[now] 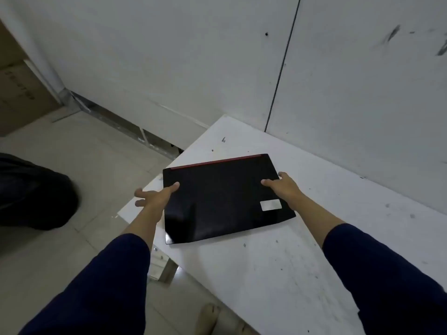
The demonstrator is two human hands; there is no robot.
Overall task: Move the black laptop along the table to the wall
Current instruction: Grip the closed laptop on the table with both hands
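A closed black laptop (217, 197) with a red strip along its far edge and a pale sticker near its right corner lies flat on the white table (314, 238). Its left side overhangs the table's left edge a little. My left hand (154, 195) holds the laptop's left edge, thumb on the lid and fingers spread below and outside it. My right hand (281, 186) grips the right edge, thumb on top. The white wall (350, 105) rises behind the table, a short gap of bare tabletop beyond the laptop's far edge.
The table's left edge drops to a tiled floor (72, 165). A dark bag-like object (31, 192) lies on the floor at left. Cardboard boxes (17, 88) stand at the far left by the wall. A bare foot (208, 317) shows below the table edge.
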